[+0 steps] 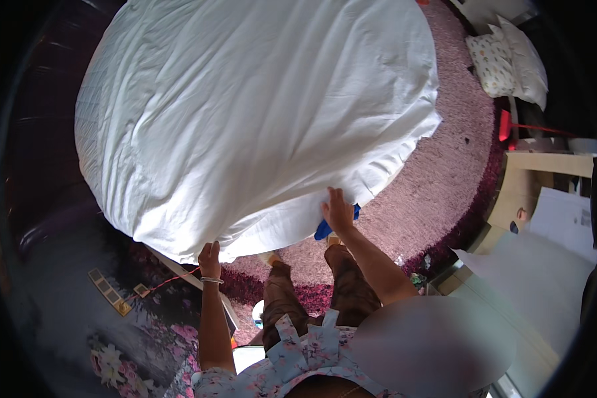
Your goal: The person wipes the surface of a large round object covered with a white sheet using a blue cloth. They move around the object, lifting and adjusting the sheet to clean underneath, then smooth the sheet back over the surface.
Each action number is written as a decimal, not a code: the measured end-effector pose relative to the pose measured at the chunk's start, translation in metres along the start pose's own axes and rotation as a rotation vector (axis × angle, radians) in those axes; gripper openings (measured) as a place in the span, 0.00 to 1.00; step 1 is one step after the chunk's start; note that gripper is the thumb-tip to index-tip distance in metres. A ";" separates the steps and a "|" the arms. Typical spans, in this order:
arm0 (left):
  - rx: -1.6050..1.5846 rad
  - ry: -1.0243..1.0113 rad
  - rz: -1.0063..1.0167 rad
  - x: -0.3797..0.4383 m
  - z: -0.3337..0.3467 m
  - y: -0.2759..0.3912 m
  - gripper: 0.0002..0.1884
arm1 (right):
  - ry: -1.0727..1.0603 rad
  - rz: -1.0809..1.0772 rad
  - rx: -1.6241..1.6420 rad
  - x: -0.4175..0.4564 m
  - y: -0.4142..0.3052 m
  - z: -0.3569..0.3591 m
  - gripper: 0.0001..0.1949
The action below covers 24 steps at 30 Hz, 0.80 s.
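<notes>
A white sheet point(273, 114) covers a round bed, with creases running across it and a loose rim along the near side. At the near left rim, my left hand point(209, 258) grips the sheet's edge between thumb and fingers. My right hand point(337, 213) lies on the near right rim, fingers extended over the fabric. Beneath its palm a blue cloth point(324, 230) shows on both sides. Whether the right hand grips the cloth or the sheet is hidden.
My feet stand on a pink shaggy rug point(428, 174) with a dark border. Two pillows point(507, 62) lie at upper right, near a red broom-like tool point(505, 125). At left, a red cord point(171, 281) runs to a wall socket panel point(110, 292). Papers point(559, 224) lie at right.
</notes>
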<state>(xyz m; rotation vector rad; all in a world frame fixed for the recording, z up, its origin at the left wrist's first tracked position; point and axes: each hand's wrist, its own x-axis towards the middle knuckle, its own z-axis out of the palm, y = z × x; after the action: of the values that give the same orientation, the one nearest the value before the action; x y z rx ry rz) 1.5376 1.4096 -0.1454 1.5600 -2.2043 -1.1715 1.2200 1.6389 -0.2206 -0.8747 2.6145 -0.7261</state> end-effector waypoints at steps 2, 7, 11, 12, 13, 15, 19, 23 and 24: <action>-0.003 0.019 0.001 -0.015 -0.003 -0.006 0.17 | 0.061 -0.036 0.027 0.020 0.003 -0.003 0.25; 0.224 0.068 0.069 -0.033 0.003 -0.002 0.12 | 0.203 -0.333 -0.050 0.052 0.044 0.006 0.08; 0.520 -0.237 0.318 -0.059 0.006 -0.004 0.10 | -0.195 -0.338 -0.147 0.021 0.067 -0.022 0.02; 0.722 -0.349 0.282 -0.077 0.017 -0.006 0.08 | -0.243 -0.413 -0.122 -0.005 0.083 -0.027 0.05; 0.930 -0.566 0.257 -0.086 0.036 -0.004 0.08 | -0.382 -0.398 -0.293 -0.042 0.126 -0.025 0.06; 0.949 -0.762 0.199 -0.103 0.070 0.002 0.09 | -0.616 -0.313 -0.564 -0.088 0.162 -0.041 0.05; 0.974 -0.992 0.103 -0.109 0.129 -0.014 0.13 | -0.703 -0.240 -0.662 -0.079 0.143 -0.096 0.06; 0.957 -1.137 0.104 -0.129 0.155 -0.008 0.15 | -0.630 -0.165 -0.654 -0.105 0.174 -0.137 0.06; 0.923 -1.204 0.171 -0.130 0.160 0.000 0.15 | -0.723 -0.121 -0.724 -0.105 0.183 -0.143 0.09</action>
<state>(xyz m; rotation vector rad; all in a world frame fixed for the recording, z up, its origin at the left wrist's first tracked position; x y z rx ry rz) 1.5026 1.5997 -0.2170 0.7426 -3.9832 -1.2703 1.1539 1.8833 -0.1899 -1.1929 2.1270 0.5030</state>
